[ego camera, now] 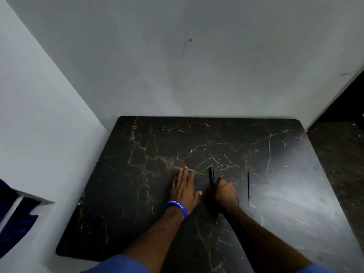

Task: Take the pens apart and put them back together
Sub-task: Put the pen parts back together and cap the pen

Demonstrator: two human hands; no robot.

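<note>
Head view: on the dark, scratched marble-patterned tabletop (pixel 137 194), the left hand (pixel 184 189), with a blue rubber wristband (pixel 177 207), lies flat, fingers spread, holding nothing. Just beside it, the right hand (pixel 225 192) is curled around a dark slim pen barrel (pixel 212 173). Toward the right edge lies a thin blue ink refill (pixel 248 189), apart.

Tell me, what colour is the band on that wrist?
Blue with white lettering; the wristband on the left wrist shows in the head view.
</note>
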